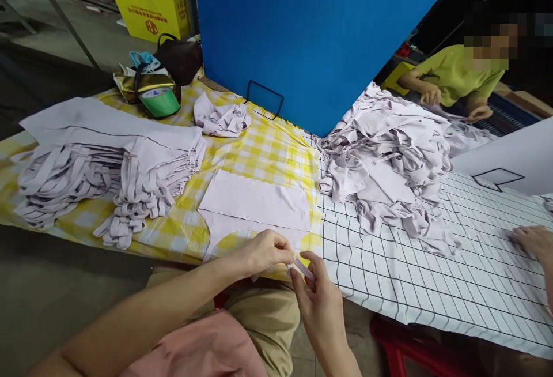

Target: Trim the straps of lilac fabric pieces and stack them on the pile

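Observation:
A pale lilac camisole-like garment [254, 201] lies flat before me on the yellow checked cloth, its straps toward me. At the table's front edge my left hand [272, 251] pinches one of its narrow straps. The fingers of my right hand [317, 293] close on the same strap [304, 269], a short stretch of which shows between the hands. To the left stands a thick stack of like garments [116, 123], with looped straps hanging toward the near edge. A loose crumpled piece [221, 116] rests beyond the flat garment.
A large heap of crumpled lilac garments [389, 152] covers part of the white grid cloth [380, 267] at right. A blue panel [302, 37] rises behind. Green tape [159, 101] and a dark bag [179, 60] sit back left. One co-worker [453, 71] handles fabric; another person's hand [533, 244] rests far right.

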`<state>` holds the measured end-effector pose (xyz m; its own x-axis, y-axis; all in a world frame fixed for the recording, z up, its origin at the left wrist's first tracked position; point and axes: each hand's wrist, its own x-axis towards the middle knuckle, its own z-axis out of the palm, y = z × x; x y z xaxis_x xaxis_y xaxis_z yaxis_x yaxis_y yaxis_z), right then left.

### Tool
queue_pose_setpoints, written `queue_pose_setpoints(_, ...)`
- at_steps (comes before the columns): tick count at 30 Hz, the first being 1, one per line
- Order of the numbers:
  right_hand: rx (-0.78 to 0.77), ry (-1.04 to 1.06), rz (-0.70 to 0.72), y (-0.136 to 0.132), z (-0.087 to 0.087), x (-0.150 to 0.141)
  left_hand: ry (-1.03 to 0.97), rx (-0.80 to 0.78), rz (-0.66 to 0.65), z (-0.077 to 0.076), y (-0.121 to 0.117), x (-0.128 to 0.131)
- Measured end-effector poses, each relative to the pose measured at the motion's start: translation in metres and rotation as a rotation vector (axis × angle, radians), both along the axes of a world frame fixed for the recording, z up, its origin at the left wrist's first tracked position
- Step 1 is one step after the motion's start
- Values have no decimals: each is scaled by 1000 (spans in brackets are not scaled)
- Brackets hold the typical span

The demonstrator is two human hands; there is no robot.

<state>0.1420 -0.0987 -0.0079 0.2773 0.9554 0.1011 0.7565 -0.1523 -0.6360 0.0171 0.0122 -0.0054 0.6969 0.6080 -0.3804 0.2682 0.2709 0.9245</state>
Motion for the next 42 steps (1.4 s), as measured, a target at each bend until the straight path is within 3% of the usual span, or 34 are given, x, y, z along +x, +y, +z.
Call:
queue_pose_setpoints(4, 201, -200, 128, 5, -7, 3, -79, -147, -13, -8, 1, -1)
queue_pose_setpoints(8, 267, -315, 198, 19, -7, 11, -110, -182, -79, -11, 10, -2)
queue_pose_setpoints(10, 248, -255, 176, 31, -7, 15, -82, -1, -68, -16, 17, -2)
queue_pose_setpoints(13, 150, -91, 113, 51, -9, 21, 51, 554, 3, -26, 31, -2)
queue_pose_setpoints(16, 5, 9, 98, 70, -12, 26, 244, 999, -120, -34, 42, -1)
queue_pose_setpoints(21, -160, 10, 121, 87, -20, 31, 400, 1248, -340, -33, 52, 1)
queue_pose_setpoints(27, -163, -302, 251, 94, -23, 32, 370, 1277, -309, -39, 58, 3)
queue_pose_setpoints(33, -207, -608, 321, 103, -18, 25, 299, 1111, -177, -50, 64, 7)
queue_pose_setpoints(42, -221, -743, 374, 110, -18, 23, 281, 1021, -152, -52, 68, 10)
